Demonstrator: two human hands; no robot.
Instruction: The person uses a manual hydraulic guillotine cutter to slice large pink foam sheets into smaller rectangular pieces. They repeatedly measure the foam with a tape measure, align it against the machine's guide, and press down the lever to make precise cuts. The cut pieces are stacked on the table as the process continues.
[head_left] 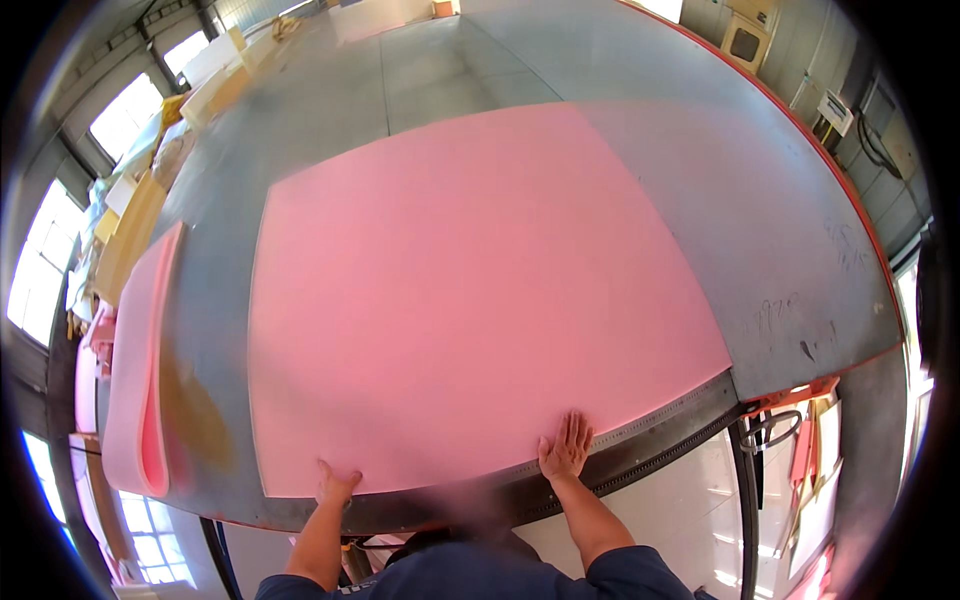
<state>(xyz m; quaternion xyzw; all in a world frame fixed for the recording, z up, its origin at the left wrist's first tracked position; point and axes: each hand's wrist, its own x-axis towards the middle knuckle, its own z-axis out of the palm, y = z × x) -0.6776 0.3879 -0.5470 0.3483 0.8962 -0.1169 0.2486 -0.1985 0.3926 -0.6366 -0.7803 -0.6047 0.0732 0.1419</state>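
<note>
A large pink foam sheet [480, 290] lies flat on the grey metal table, its near edge beside a ruler strip [660, 412] along the table's front. At that edge, toward the sheet's left corner, my left hand [337, 484] rests with thumb and a finger spread apart on the pink surface; its other fingers are hard to make out. Farther right, my right hand [567, 448] lies flat with fingers stretched out, over the sheet's near edge and the ruler strip. Neither hand appears to grip anything.
A folded pink foam piece [140, 370] stands at the table's left side. Beyond it are stacked yellow and white foam blocks [135, 235]. The grey tabletop [790, 250] extends right to a red edge. Pale sheets [822, 480] stand below the right corner.
</note>
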